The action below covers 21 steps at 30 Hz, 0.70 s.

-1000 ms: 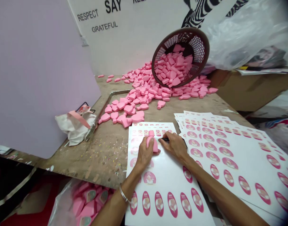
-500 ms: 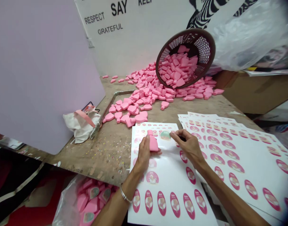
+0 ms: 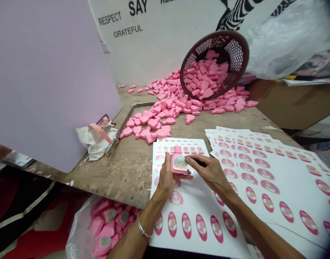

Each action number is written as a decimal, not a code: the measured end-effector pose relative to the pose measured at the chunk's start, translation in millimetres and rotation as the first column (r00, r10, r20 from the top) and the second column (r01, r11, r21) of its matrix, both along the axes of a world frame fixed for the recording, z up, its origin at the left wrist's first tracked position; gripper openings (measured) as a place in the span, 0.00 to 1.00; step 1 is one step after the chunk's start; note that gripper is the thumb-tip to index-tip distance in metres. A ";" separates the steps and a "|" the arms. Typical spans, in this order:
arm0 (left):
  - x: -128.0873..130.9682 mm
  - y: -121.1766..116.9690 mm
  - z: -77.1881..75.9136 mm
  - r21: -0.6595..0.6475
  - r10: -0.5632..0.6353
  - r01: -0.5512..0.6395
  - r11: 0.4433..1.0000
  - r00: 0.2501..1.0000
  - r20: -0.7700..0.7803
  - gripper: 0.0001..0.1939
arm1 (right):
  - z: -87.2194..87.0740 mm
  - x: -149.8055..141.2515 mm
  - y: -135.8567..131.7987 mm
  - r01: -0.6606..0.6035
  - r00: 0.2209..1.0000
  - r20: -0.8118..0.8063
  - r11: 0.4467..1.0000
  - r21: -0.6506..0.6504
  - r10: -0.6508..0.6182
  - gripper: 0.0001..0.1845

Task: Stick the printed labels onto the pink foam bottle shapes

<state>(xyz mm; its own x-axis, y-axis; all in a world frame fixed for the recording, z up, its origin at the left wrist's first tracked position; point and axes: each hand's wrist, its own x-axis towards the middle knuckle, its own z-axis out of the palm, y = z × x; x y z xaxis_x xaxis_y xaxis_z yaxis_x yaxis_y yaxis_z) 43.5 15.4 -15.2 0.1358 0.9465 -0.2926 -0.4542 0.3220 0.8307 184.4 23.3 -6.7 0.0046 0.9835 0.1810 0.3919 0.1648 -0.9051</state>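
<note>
My left hand (image 3: pixel 166 177) is wrapped round a small pink bottle (image 3: pixel 177 155), which stands upright with its cap end away from me. A pale green sticker (image 3: pixel 180 164) lies against the front of the bottle. The thumb and forefinger of my right hand (image 3: pixel 209 172) are pinched at the sticker's right edge. Beneath both hands is a white sheet of stickers (image 3: pixel 205 196), with pink oval and arched stickers on it and blank areas between them.
A brown basket (image 3: pixel 242 68) lies tipped on the wooden table (image 3: pixel 105 185), with pink bottles spilling out. More sticker sheets (image 3: pixel 291 183) spread at the right. A cloth bag (image 3: pixel 93 145) is by a metal tray edge (image 3: pixel 119 135). Below hangs a plastic bag (image 3: pixel 80 230) of labelled bottles.
My right hand has moved left with the green sticker, from above the sheet onto the bottle's front. The left hand has turned the bottle slightly and still holds it.
</note>
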 end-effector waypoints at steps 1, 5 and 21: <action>0.0 0.1 -0.1 -0.002 -0.005 0.005 1.000 1.000 -0.006 0.37 | 0.1 -0.5 -0.2 -0.004 1.000 0.000 1.000 0.003 0.004 0.15; -0.2 0.8 1.8 0.028 0.008 -0.009 1.000 0.999 0.032 0.34 | 1.9 -2.4 -0.3 -0.022 1.000 0.017 1.000 0.014 0.022 0.15; -9.2 -10.6 7.5 0.201 -0.149 0.156 0.967 0.988 -0.049 0.17 | -2.2 0.7 6.8 0.156 0.935 0.288 0.970 0.185 -0.205 0.26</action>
<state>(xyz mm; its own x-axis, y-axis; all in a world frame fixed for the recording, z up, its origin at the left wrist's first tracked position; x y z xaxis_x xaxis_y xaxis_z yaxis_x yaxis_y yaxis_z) 34.3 4.8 -7.7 0.2770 0.9554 -0.1027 -0.3842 0.2081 0.8995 185.0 30.0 -8.9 0.0999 0.9302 0.3533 0.6796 0.1956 -0.7070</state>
